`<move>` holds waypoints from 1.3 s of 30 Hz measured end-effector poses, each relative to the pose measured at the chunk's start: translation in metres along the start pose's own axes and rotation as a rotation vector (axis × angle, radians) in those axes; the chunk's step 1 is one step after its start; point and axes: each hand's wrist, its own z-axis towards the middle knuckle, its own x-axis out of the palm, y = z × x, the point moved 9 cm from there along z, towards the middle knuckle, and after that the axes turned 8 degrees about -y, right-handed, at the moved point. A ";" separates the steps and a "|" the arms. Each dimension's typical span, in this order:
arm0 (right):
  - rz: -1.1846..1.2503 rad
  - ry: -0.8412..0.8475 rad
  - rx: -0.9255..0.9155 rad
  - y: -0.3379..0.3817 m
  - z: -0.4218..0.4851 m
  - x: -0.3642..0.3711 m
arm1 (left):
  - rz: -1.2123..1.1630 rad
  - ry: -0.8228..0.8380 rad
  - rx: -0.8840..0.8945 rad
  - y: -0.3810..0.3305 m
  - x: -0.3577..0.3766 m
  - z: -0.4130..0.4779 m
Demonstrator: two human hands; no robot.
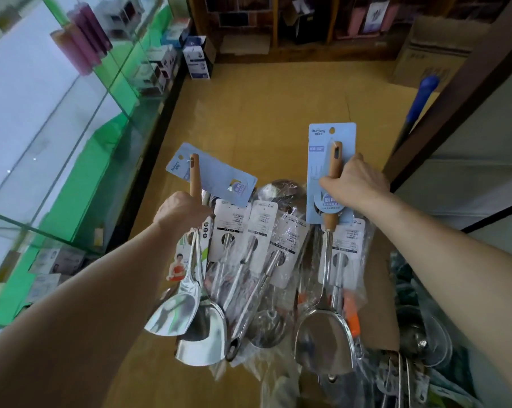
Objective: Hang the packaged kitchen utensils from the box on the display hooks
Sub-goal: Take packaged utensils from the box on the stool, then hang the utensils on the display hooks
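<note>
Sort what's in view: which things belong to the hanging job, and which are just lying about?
Job: left hand gripping a bunch of spatulas; right hand gripping one carded spatula; packaged utensils in the cardboard box.
Lying about: glass cabinet; small white-and-blue boxes; blue-handled pole; brown carton.

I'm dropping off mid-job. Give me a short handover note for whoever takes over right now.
Left hand: grips a bunch of steel spatulas, blades hanging down, above the pile.
Right hand: grips a wooden-handled steel spatula on a blue card, held upright.
The packaged steel ladles and skimmers with white cards lie piled in the brown cardboard box.
Done: these spatulas are lifted out.
Left: hang both handfuls, then the pile. No display hook is clearly in view, so nothing hung can be confirmed.
</note>
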 end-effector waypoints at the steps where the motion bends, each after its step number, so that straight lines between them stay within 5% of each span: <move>1: 0.013 -0.006 0.000 0.002 -0.005 -0.006 | -0.037 0.018 0.004 -0.001 -0.006 -0.005; 25: 0.171 -0.291 -0.003 0.035 -0.263 -0.161 | -0.263 0.417 0.625 -0.015 -0.091 -0.253; 39: 0.365 -0.414 0.143 -0.038 -0.394 -0.216 | -0.475 0.597 0.929 -0.055 -0.091 -0.418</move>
